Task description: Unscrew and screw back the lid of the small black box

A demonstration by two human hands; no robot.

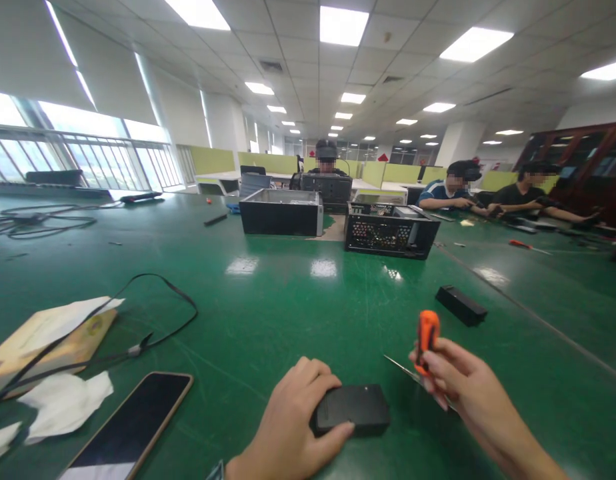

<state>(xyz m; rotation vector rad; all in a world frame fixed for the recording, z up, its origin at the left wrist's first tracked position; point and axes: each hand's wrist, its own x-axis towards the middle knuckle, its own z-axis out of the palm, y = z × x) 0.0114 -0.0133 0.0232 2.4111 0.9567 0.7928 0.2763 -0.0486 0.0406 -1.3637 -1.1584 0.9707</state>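
My left hand (303, 420) is closed around the left end of a small black rectangular box (361, 408), which rests on the green tabletop in front of me. My right hand (461, 377) grips a screwdriver by its orange and black handle (428, 337), the handle's end pointing up. A thin metal rod (402, 367) shows behind the fingers; I cannot tell whether it is held or lies on the table. Beyond my right hand is another black oblong box (461, 305).
Two black metal computer cases (281, 217) (393, 233) stand farther back. On the left are a phone (133, 420), crumpled tissue (71, 403), a paper packet (91, 333) and a black cable (195, 313). Another orange screwdriver (521, 245) lies right. Several people sit around the table's far side.
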